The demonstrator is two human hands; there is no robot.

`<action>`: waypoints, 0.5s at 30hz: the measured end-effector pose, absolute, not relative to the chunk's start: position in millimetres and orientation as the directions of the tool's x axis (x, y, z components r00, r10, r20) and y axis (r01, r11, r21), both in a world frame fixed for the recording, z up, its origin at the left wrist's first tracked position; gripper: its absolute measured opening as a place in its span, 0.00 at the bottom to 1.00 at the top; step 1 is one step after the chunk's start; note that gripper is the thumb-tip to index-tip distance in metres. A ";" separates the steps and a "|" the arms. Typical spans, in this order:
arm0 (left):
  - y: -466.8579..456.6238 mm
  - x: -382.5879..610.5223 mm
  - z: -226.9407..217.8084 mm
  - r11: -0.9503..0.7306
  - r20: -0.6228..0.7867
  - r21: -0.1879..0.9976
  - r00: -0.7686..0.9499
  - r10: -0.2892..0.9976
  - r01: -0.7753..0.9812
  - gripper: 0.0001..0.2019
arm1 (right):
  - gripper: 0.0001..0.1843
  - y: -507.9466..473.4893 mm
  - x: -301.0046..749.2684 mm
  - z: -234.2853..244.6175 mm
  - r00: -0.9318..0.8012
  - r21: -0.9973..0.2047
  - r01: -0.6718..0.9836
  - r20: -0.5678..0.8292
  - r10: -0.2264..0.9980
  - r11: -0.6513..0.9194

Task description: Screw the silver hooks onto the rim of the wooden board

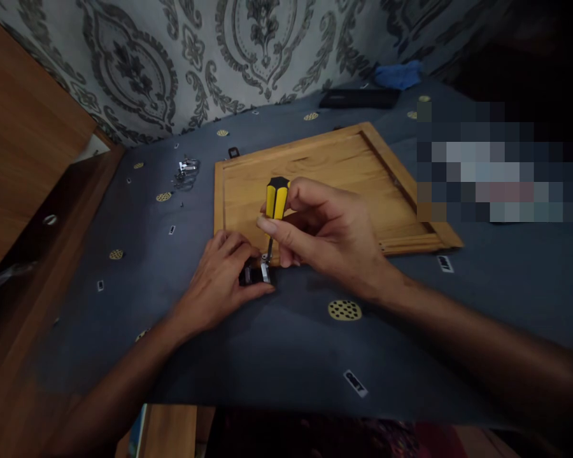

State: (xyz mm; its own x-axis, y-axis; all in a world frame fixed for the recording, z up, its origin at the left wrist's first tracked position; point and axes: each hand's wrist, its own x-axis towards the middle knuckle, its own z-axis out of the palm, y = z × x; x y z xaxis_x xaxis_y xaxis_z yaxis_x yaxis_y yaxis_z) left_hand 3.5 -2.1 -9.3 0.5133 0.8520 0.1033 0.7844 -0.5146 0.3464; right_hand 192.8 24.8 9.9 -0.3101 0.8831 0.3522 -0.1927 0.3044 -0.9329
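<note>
In my right hand (pixel 329 235) is a yellow and black screwdriver (pixel 277 198), pinched by the handle between thumb and fingers. It stands almost upright, its thin shaft pointing down at a small dark and shiny metal hinge (pixel 265 272). That hinge is at the near left corner of a framed wooden panel (pixel 305 181), which looks like a cabinet door. My left hand (pixel 226 267) is closed around the hinge, thumb on the near side and fingers resting at the panel's edge. The fingers partly cover the hinge, and the exact contact of the screwdriver's tip is hard to see.
Several shiny metal pieces (pixel 186 172) lie in a pile on the dark blue patterned cloth (pixel 286 356). A small black fitting (pixel 233 152) shows at the panel's far left edge. Behind are a black case (pixel 360 98) and a blue cloth (pixel 398 74). A wooden cabinet (pixel 23 140) borders the left.
</note>
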 end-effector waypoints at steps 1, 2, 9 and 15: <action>-2.1 3.4 -9.0 -0.515 0.100 0.348 0.515 0.851 0.783 0.18 | 0.18 24.8 192.9 9.9 -0.315 -0.932 -0.198 0.353 0.881 0.303; -2.1 3.3 -8.8 -0.516 0.099 0.348 0.517 0.850 0.783 0.18 | 0.17 24.7 192.8 9.9 -0.321 -0.930 -0.205 0.357 0.877 0.304; -2.9 3.6 -10.8 -0.524 0.116 0.329 0.517 0.848 0.786 0.20 | 0.12 24.0 191.4 7.8 -0.345 -0.918 -0.238 0.386 0.855 0.318; -2.6 3.6 -14.0 -0.537 0.149 0.317 0.518 0.842 0.782 0.19 | 0.11 24.1 191.6 4.3 -0.381 -0.908 -0.274 0.404 0.832 0.316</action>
